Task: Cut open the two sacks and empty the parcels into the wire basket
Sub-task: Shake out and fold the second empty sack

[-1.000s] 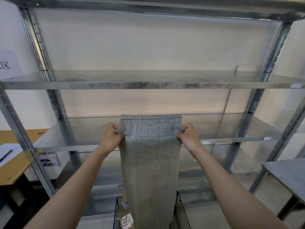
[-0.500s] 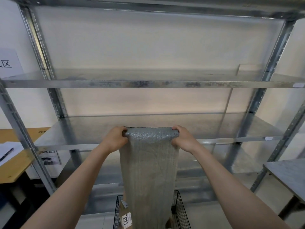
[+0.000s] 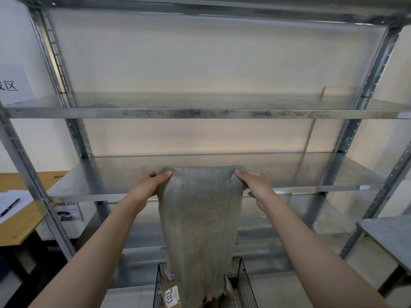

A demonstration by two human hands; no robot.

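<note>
A grey woven sack (image 3: 200, 223) hangs upside down in front of me, its lower end reaching into the black wire basket (image 3: 243, 283) on the floor. My left hand (image 3: 148, 185) grips the sack's top left corner and my right hand (image 3: 255, 185) grips the top right corner. The top edge is folded over between my hands. Brown parcels (image 3: 171, 294) with white labels lie in the basket, partly hidden by the sack.
A tall metal shelving rack (image 3: 200, 113) stands right behind the sack, its middle shelf (image 3: 311, 174) level with my hands. A wooden desk (image 3: 20, 221) with paper and a pen is at left. A grey table (image 3: 387, 236) is at right.
The sack's top edge, earlier held up flat, has been rolled over and lowered slightly. Both hands shifted their grip to the folded corners.
</note>
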